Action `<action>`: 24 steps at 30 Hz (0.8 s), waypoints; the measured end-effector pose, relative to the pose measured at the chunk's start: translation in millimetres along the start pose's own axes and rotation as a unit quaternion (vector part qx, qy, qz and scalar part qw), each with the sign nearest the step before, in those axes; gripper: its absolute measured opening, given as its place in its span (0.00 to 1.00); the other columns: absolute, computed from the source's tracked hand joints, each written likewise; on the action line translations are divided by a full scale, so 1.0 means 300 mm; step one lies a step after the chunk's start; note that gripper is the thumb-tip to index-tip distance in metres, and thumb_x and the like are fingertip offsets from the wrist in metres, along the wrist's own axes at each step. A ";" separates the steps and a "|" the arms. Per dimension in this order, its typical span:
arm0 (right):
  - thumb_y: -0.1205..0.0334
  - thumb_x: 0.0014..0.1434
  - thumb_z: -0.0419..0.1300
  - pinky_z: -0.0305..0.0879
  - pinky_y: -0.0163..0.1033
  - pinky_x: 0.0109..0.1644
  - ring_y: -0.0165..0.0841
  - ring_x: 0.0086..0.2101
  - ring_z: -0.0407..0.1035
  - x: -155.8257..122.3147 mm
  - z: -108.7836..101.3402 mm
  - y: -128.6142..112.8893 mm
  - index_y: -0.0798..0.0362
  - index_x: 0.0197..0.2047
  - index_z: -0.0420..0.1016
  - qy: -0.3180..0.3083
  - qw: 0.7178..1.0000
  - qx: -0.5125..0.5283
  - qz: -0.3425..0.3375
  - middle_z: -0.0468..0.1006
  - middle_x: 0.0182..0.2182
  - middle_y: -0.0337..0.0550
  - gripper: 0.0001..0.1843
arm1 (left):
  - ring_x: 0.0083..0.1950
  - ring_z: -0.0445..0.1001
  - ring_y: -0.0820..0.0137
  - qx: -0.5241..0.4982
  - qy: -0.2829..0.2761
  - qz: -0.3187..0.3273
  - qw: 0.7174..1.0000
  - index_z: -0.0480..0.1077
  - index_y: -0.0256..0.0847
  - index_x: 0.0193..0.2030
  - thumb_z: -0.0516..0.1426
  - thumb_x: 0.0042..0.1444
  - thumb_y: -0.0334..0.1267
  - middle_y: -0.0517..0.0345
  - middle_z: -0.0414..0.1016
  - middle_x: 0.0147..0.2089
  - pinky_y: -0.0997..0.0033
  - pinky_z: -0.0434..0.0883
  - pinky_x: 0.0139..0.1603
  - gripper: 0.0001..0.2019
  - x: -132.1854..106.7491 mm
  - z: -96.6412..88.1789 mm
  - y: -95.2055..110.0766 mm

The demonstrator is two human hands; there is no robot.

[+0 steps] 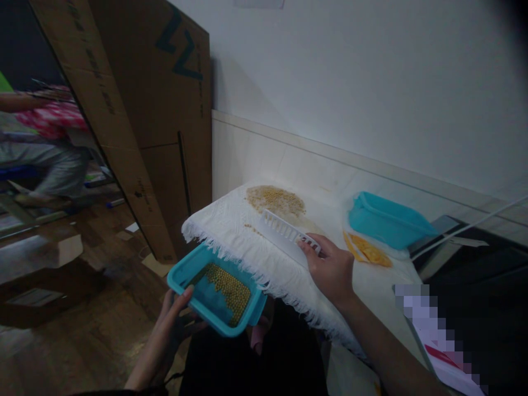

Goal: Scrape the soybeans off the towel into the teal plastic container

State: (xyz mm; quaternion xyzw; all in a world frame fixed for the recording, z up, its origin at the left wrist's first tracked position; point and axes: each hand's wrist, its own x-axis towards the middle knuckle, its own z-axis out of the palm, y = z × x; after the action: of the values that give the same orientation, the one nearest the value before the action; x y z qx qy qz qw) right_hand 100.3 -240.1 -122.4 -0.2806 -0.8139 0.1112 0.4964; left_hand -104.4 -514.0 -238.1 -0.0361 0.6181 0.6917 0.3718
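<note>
My left hand (175, 313) grips a blue plastic container (179, 269) by its near left side, thumb over the rim. The container is tilted below the table's front edge, and small round yellowish beans (229, 291) lie along its far and right sides. My right hand (330, 269) is closed on one end of a white slotted plastic strip (284, 234), held at the white fringed cloth (231, 220). Beyond the strip, a pile of similar beans (274, 199) is spread on the cloth, with a few loose ones close to the strip's far end.
A second blue container (388, 220) stands at the table's right, beside an orange-yellow packet (367, 250). A white cable (474, 220) crosses a dark object on the right. At left stands a tall cardboard box (165, 126); beyond it, another person (49, 132) sits.
</note>
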 end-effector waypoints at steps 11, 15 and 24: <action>0.46 0.68 0.67 0.73 0.38 0.27 0.37 0.22 0.78 0.028 -0.004 0.029 0.48 0.41 0.92 0.010 1.000 0.003 0.015 0.87 0.26 0.42 0.17 | 0.43 0.90 0.54 -0.012 0.004 -0.004 1.000 0.68 0.55 0.69 0.77 0.52 0.60 0.47 0.81 0.58 0.45 0.91 0.49 0.42 0.006 0.008 0.001; 0.48 0.67 0.67 0.73 0.38 0.28 0.36 0.22 0.77 0.025 -0.003 0.044 0.49 0.41 0.92 -0.013 1.000 0.009 0.017 0.87 0.26 0.42 0.16 | 0.41 0.90 0.56 -0.011 0.019 -0.004 1.000 0.68 0.56 0.70 0.75 0.54 0.60 0.45 0.79 0.64 0.45 0.91 0.47 0.40 -0.003 0.014 0.003; 0.52 0.65 0.68 0.71 0.37 0.28 0.34 0.21 0.75 0.041 0.021 0.035 0.50 0.41 0.92 -0.032 0.998 0.044 0.025 0.86 0.25 0.40 0.13 | 0.44 0.90 0.54 0.001 -0.011 0.005 1.000 0.66 0.55 0.73 0.76 0.53 0.63 0.43 0.79 0.63 0.47 0.91 0.46 0.45 -0.013 0.001 0.008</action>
State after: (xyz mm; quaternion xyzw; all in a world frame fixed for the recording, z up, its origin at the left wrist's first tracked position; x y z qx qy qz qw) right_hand 94.2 -223.9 -121.1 -0.2755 -0.8165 0.1681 0.4787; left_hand -102.7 -515.5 -234.0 -0.0247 0.6149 0.6934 0.3748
